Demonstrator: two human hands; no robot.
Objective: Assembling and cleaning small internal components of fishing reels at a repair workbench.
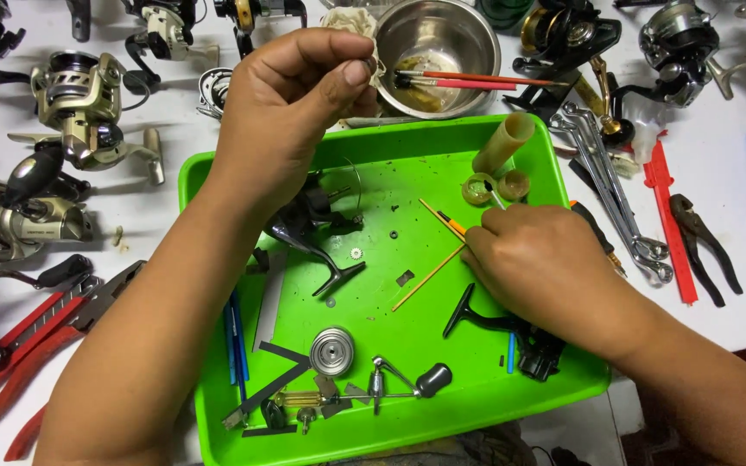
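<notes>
Pinching thin stick [429, 278], right hand [539, 263], green tray [218, 380]

Your left hand [282, 108] is raised above the green tray [196, 173], thumb and forefinger pinched together on something too small to make out. Your right hand [546, 263] rests low on the tray, fingertips at a thin wooden stick [425, 280] and an orange-tipped tool [452, 224]. Between your hands lies a dark reel body [317, 229], with a silver spool [331, 350] nearer you. Past the tray, a steel bowl [468, 34] holds red-handled brushes [477, 82]. Fishing reels [79, 108] crowd the white surface [727, 311], and red pliers [19, 345] lie at your left.
</notes>
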